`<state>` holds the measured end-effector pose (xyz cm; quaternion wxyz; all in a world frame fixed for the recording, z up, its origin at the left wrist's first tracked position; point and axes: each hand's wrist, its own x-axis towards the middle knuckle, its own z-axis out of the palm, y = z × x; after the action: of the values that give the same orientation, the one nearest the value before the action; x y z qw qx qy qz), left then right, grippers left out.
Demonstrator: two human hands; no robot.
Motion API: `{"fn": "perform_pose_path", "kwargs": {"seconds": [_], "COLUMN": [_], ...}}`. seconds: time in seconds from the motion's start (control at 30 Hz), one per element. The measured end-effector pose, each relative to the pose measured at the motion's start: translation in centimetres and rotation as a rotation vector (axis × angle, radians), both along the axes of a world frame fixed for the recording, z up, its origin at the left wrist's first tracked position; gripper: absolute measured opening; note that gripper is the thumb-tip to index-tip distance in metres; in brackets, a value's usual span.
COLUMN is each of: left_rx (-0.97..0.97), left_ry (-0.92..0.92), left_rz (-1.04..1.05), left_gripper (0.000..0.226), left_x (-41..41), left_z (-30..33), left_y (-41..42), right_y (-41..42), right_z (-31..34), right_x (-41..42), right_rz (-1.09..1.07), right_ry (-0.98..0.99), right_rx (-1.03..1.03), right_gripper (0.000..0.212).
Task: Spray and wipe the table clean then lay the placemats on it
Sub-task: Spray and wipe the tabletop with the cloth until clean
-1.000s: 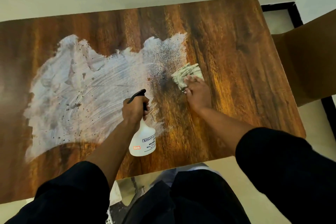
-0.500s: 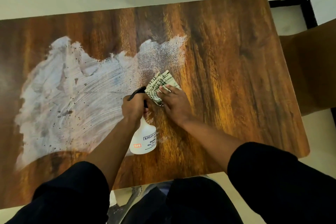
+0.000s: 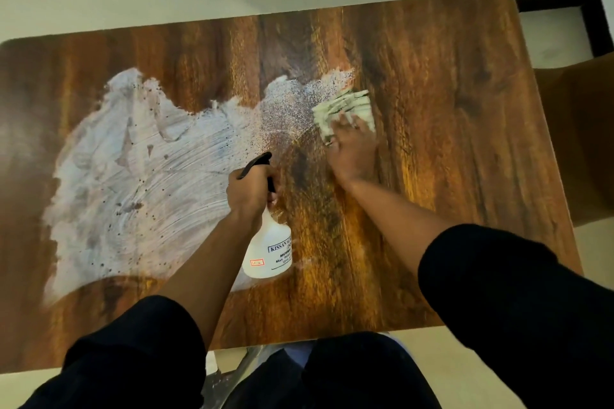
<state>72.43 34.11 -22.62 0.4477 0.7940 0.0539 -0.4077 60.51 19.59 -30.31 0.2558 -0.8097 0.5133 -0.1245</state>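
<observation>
Cloth [image 3: 345, 108] back rightward under flat, blurry right hand [image 3: 354, 149]; left hand [image 3: 250, 191] gripping "KISSAN"-labelled spray bottle [image 3: 268, 251].

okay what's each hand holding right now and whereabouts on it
The left hand grips the spray bottle around its neck, just under the black trigger head. The right hand presses flat on the near part of the cloth against the table.
</observation>
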Motion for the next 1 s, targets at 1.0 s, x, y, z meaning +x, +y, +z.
{"fn": "perform_pose_path", "kwargs": {"seconds": [1.0], "left_rx": [0.014], "left_ry": [-0.038], "left_rz": [0.090], "left_gripper": [0.012], "left_x": [3.3], "left_z": [-1.2], "left_y": [-2.1], "right_y": [0.4], "right_z": [0.6], "right_x": [8.4], "right_rz": [0.459], "right_ry": [0.015], "right_rx": [-0.034], "right_gripper": [0.039]}}
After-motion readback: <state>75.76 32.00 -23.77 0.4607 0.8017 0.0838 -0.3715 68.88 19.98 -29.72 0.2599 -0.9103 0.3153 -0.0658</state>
